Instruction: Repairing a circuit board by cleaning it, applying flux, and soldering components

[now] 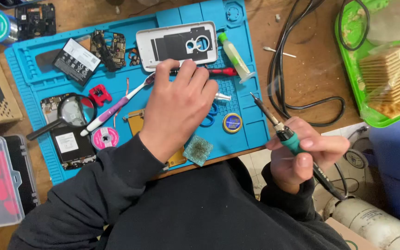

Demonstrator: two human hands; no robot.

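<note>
Now, two hands at work: the right hand (302,155) is clenched round one green-handled soldering iron (285,132), held off the blue mat's (28,60) right edge, tip angled toward it. The left hand (179,104) presses fingertips on one red-handled tool (221,71) below the single white phone back cover (177,45). One magnifier (68,113), one battery (76,61), one toothbrush (116,106), one syringe (234,58). Bare wood shows right of the mat, crossed by black cable (302,106).

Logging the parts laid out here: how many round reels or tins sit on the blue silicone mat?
2: a pink round reel near the mat's front-left, beside the dark phone body, and a small gold-rimmed blue round tin just right of the left hand. Others may lie hidden under that hand.
</note>
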